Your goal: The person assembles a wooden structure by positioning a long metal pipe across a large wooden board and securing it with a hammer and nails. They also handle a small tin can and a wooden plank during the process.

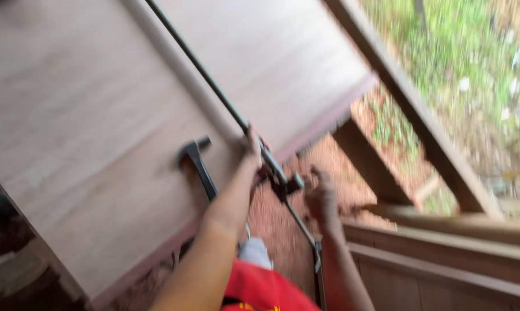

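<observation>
Two bare hands work a long dark metal bar clamp (225, 103) that runs slantwise across a broad, smooth pale wooden panel (87, 115) with a reddish-brown edge. At that edge the left hand (252, 151) closes around the bar just above the clamp's chunky sliding head (283, 184), while the right hand (321, 196) curls at the head's far side, its grip blurred. Beside the left forearm a dark claw hammer (196, 161) lies flat on the panel.
</observation>
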